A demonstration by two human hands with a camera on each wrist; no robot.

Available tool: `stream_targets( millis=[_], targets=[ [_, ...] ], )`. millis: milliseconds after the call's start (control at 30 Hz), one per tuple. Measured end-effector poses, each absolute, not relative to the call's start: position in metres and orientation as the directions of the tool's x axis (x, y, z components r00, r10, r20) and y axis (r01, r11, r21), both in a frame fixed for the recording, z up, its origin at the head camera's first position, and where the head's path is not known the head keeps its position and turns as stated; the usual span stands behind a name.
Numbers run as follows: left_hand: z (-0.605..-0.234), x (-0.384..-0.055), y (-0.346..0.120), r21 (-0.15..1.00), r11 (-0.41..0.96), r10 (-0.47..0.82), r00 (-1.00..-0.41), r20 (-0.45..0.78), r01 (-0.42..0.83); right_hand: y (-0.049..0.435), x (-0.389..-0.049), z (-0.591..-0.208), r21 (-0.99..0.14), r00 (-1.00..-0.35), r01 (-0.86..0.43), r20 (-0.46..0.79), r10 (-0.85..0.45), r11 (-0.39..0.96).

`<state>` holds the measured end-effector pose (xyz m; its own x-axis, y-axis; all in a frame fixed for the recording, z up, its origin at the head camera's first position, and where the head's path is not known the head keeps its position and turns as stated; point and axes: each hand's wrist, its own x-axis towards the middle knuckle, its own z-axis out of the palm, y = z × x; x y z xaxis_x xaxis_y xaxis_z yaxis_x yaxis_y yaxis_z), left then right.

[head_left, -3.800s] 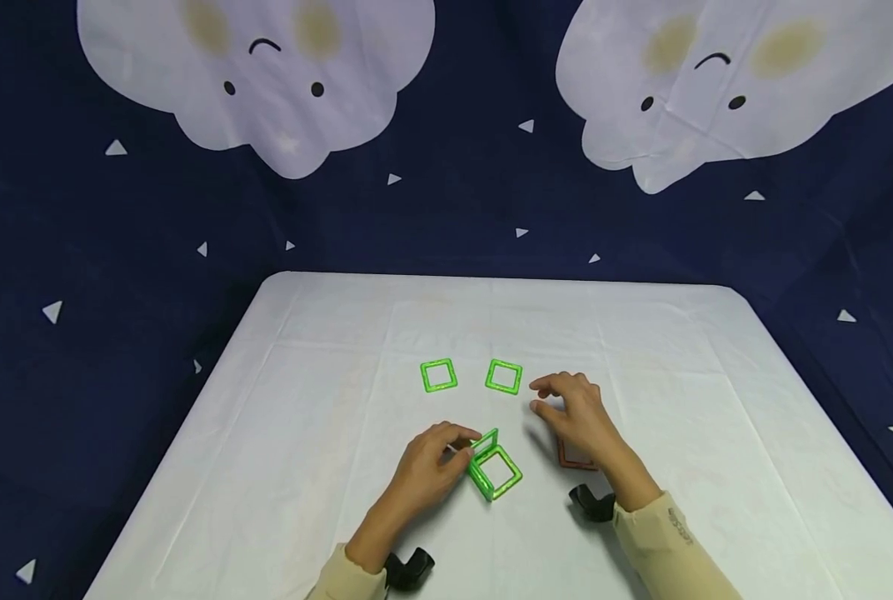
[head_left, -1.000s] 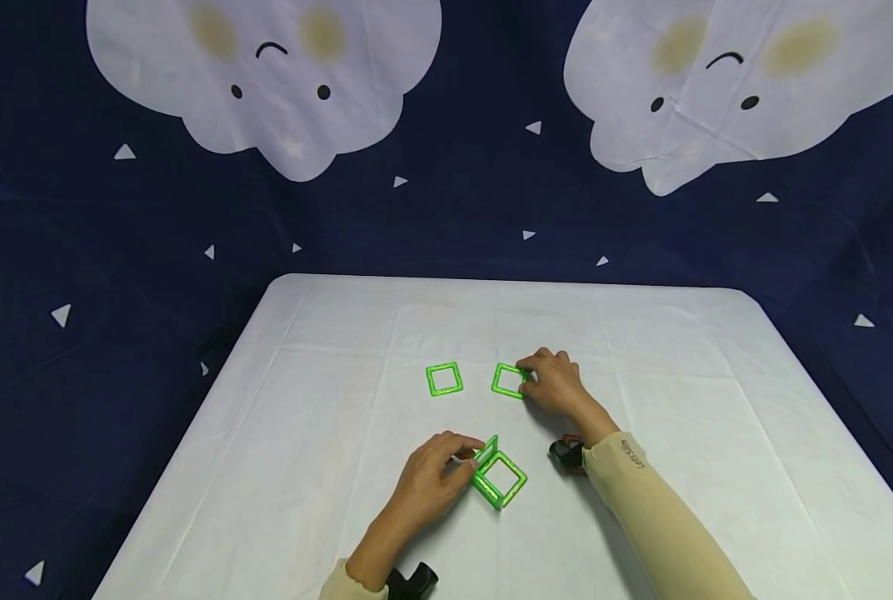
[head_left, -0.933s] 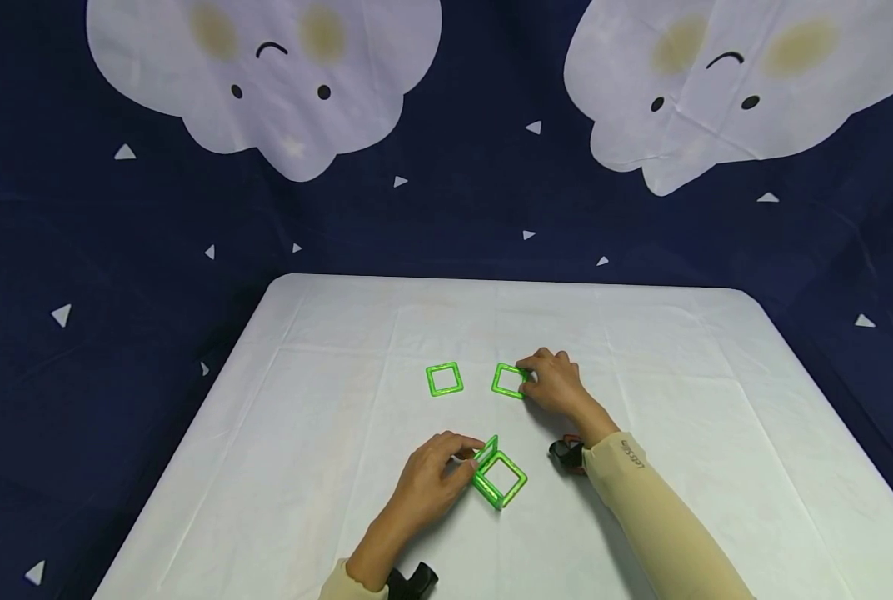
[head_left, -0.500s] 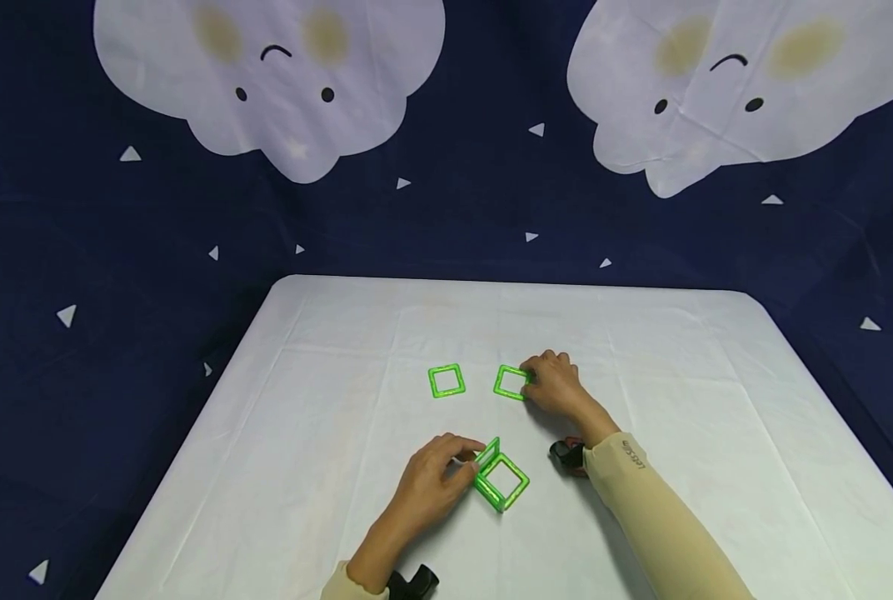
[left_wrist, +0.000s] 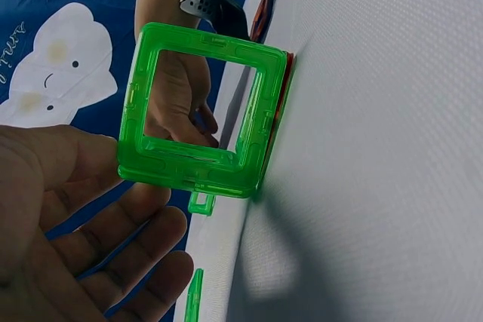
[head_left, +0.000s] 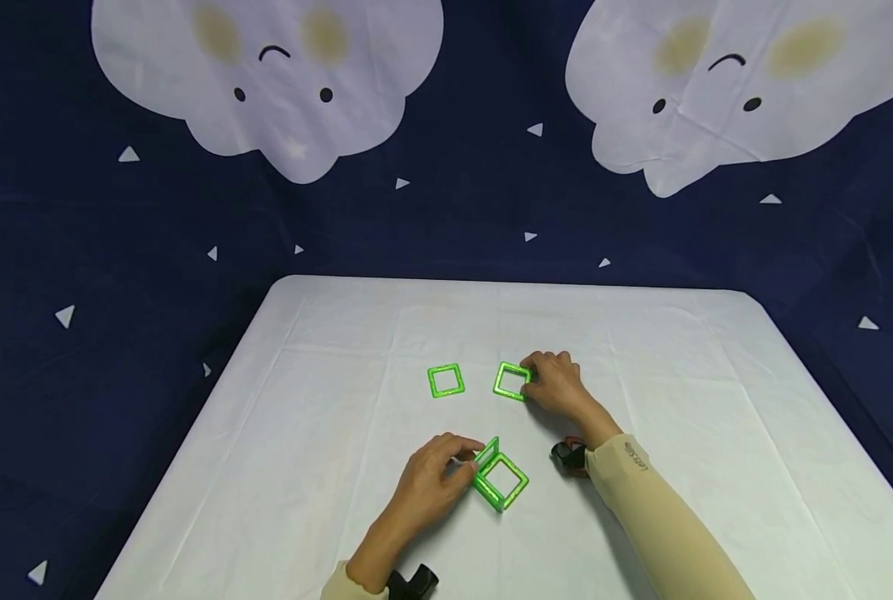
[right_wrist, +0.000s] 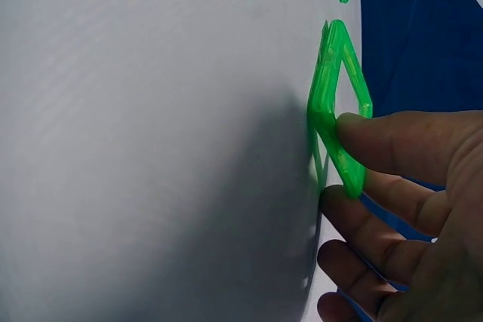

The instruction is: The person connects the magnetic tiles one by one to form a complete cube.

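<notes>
My left hand pinches an upright green square magnetic tile between thumb and index finger, its other fingers spread loosely. That tile belongs to a small joined group, in which another green tile lies flat on the table. Farther out, my right hand pinches a second green magnetic tile at its right edge. This tile is tilted up, with green showing beneath it in the right wrist view. To its left a single green tile lies flat.
A reddish-brown tile lies under the right wrist, partly hidden by the black wrist camera. Another black camera sits at the left wrist. The white-covered table ends at a dark blue cloth with clouds.
My right hand has moved from beside the reddish-brown tile to the far right green tile, whose left side has just risen slightly. The left hand keeps its place at the joined tiles.
</notes>
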<state>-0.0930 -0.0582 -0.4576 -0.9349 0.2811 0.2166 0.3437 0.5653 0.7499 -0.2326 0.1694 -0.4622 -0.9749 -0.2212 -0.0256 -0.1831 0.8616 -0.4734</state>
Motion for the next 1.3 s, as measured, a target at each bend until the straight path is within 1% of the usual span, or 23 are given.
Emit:
stream_targets(
  millis=[133,367,833,1100,1300],
  targets=[
    [-0.459,-0.093,-0.058,0.748,0.565,0.279,-0.934,0.223,0.347,0.171,-0.232,-0.464,-0.493,-0.974,-0.198,0.001,-0.227,0.847],
    [-0.459,-0.092,-0.059,0.749,0.558,0.283,-0.930,0.233,0.357,0.171,-0.230,-0.464,-0.526,-0.974,-0.196,0.008,-0.225,0.828],
    [-0.460,-0.092,-0.059,0.744,0.556,0.289,-0.926,0.244,0.370,0.170,-0.225,-0.461,-0.517,-0.972,-0.210,0.015,-0.236,0.830],
    [-0.459,-0.092,-0.059,0.747,0.555,0.287,-0.927,0.241,0.366,0.168,-0.219,-0.459,-0.530,-0.962,-0.266,0.090,-0.258,0.805],
    [-0.457,-0.092,-0.059,0.748,0.560,0.283,-0.931,0.231,0.356,0.169,-0.217,-0.460,-0.548,-0.961,-0.264,0.077,-0.266,0.794]
  ],
)
